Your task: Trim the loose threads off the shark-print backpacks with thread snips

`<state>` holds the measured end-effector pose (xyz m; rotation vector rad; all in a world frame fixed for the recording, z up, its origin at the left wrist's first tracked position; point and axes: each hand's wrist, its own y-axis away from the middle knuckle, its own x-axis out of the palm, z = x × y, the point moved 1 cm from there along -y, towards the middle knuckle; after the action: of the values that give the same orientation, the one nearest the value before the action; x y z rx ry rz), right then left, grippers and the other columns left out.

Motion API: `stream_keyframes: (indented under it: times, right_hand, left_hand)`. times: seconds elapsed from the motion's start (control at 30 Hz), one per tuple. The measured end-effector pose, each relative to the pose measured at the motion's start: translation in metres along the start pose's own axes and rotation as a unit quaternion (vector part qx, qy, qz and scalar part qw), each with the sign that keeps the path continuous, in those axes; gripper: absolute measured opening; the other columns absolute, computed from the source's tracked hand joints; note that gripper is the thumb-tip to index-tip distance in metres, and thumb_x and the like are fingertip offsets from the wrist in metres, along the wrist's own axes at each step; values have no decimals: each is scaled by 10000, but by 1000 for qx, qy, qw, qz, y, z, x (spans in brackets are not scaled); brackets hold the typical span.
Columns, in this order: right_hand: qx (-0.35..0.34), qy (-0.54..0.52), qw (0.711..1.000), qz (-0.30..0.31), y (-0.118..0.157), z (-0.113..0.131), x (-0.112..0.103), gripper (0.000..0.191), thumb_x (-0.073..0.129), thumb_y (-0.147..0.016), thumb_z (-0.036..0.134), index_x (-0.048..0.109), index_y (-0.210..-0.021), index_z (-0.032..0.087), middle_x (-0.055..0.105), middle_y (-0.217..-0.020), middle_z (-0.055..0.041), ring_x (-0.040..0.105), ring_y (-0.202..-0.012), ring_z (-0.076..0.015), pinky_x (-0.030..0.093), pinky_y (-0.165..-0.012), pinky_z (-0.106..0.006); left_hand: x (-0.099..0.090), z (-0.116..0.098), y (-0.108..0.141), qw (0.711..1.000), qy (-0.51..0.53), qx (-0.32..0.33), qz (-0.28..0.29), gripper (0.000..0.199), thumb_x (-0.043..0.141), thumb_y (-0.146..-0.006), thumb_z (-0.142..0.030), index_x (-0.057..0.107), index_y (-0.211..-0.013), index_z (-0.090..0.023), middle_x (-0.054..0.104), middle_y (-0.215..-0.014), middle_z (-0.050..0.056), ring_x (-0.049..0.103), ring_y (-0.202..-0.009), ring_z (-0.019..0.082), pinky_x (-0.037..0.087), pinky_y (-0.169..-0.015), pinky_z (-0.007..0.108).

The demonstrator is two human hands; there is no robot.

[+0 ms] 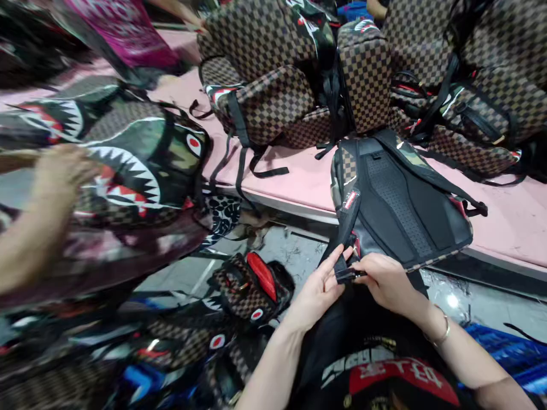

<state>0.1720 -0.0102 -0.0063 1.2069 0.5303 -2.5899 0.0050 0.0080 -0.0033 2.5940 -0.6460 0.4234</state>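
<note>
A backpack (397, 193) with a black padded back panel lies at the near edge of the pink table, its straps facing up. At its lower left corner, my left hand (318, 293) is closed on the end of a black strap (342, 267). My right hand (384, 279) pinches the same strap end from the other side, by a small black buckle. The two hands are close together, just in front of my body. Fingertips partly cover the buckle, so its details are hard to make out.
Checkered backpacks (273, 102) crowd the far side of the pink table (290, 176). At the left, another person's hand (64, 171) is on a shark-mouth camouflage backpack (141, 154). More bags (248, 285) lie low at the left, and blue material (504, 353) is at the lower right.
</note>
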Motion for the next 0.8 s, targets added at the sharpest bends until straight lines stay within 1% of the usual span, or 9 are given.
stream_keyframes:
  times: [0.1,0.17,0.27,0.33,0.47,0.57,0.67,0.73,0.8]
  right_hand:
    - [7,-5,1000,-23,2,-4,1,179,426,-891,205,600,-855,184,630,-809,-59,568,-791,-182,421,-731,-288]
    - [14,-33,999,-35,4,-6,0,174,432,-895,216,601,-864,192,631,-814,-55,571,-787,-176,425,-726,-284]
    - [24,-79,996,-34,4,-7,-1,137,465,-882,210,594,-927,202,632,-856,-49,576,-807,-169,436,-726,-275]
    - [24,-81,996,-23,5,-7,-2,141,473,-873,194,594,-945,203,632,-863,-49,578,-817,-171,441,-731,-276]
    - [16,-109,993,-50,5,-9,-4,164,446,-888,205,609,-893,210,634,-837,-48,585,-803,-167,443,-742,-278]
    - [28,-172,981,-89,6,-9,-6,129,508,-856,225,588,-956,213,631,-901,-50,580,-841,-173,451,-753,-286]
    - [18,-197,978,-68,7,-5,-4,278,610,-775,250,566,-1048,220,621,-916,-43,571,-799,-172,457,-713,-285]
    - [-3,-209,976,-66,6,-3,-3,229,594,-769,225,599,-998,219,619,-837,-28,559,-717,-153,446,-663,-267]
    - [9,-233,967,-106,4,-2,-2,109,540,-784,196,628,-848,205,596,-728,-11,535,-648,-136,424,-615,-250]
  left_hand:
    - [0,0,-1,1000,9,-2,4,681,592,-701,-23,425,-1303,-293,359,-1415,61,579,-761,65,422,-872,229]
    - [0,1,-3,1000,17,0,5,679,604,-708,-52,411,-1312,-292,341,-1423,69,592,-879,102,413,-895,241]
    - [0,3,-5,1000,24,1,8,687,614,-714,-76,385,-1328,-285,323,-1432,80,525,-1097,154,390,-925,232]
    - [1,4,-5,1000,24,-2,9,689,607,-719,-72,373,-1334,-279,319,-1433,84,486,-1155,162,389,-922,217]
    - [1,-1,-5,997,75,-11,17,654,601,-701,-61,423,-1303,-245,332,-1425,100,515,-1132,195,393,-952,277]
    - [-1,-6,-6,987,155,-25,28,612,567,-662,-37,479,-1253,-171,397,-1386,126,476,-1180,251,366,-994,352]
    - [-1,-5,-8,977,205,-30,39,654,513,-570,6,513,-1210,-132,449,-1352,121,470,-1186,264,369,-991,355]
    - [4,0,-8,977,204,-47,47,686,504,-541,15,518,-1208,-144,500,-1312,102,512,-1142,243,396,-961,323]
    - [11,7,-7,981,170,-67,59,616,546,-590,-15,531,-1191,-151,586,-1208,101,569,-1063,226,423,-923,311]
